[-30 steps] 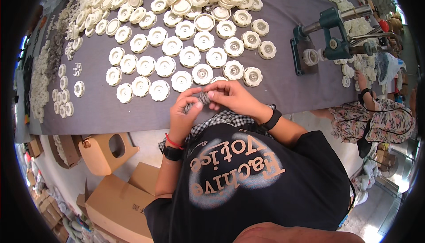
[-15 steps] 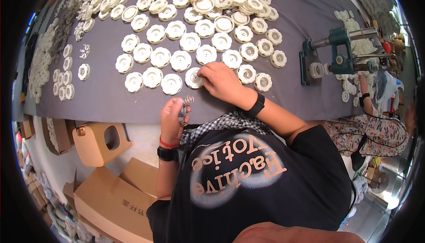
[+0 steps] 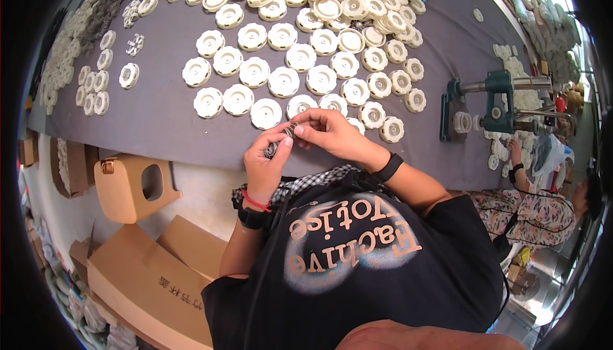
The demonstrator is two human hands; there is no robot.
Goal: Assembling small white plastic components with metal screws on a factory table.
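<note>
The left hand (image 3: 263, 163) holds a small bunch of springs (image 3: 271, 151) just above the near edge of the desk (image 3: 166, 117), its fingers curled round them with the thumb on top. The right hand (image 3: 338, 138) meets it, its thumb and forefinger nearly closed at the upper end of the bunch; whether they grip a spring of their own, I cannot tell.

Just beyond the hands, white scalloped caps (image 3: 255, 72) lie in loose rows, the nearest partly hidden by the right fingers. Farther back, more are piled in a heap (image 3: 354, 7). Small white rings (image 3: 129, 75) lie toward the left, and a green press (image 3: 499, 88) stands on the right, near another person (image 3: 546, 219). Below, left of the wearer, are a tan stool (image 3: 120, 190) and an open carton (image 3: 137, 267).
</note>
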